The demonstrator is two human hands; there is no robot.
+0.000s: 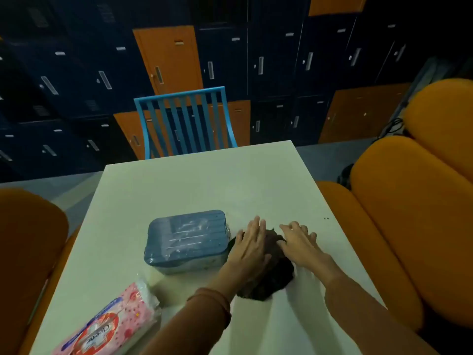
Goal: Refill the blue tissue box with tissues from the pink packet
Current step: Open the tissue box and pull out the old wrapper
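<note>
Hands first: our left hand (249,243) and right hand (298,242) lie flat, grasping nothing, on a dark bundle (271,272) beside the closed box (186,240); the packet (112,321) sits nearer us, where our left sleeve could nudge it off the table (204,180).

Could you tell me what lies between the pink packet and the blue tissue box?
Only bare table separates the pink packet from the blue tissue box, as the head view shows.

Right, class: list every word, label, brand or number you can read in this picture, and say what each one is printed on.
"Green": my best reading of the white brand word on the red patch of the pink packet; it appears upside down and blurred.
The blue band of print on the packet: too blurred to read.
Blue tissue box: no text visible.
Locker doors: label plates unreadable.
</note>
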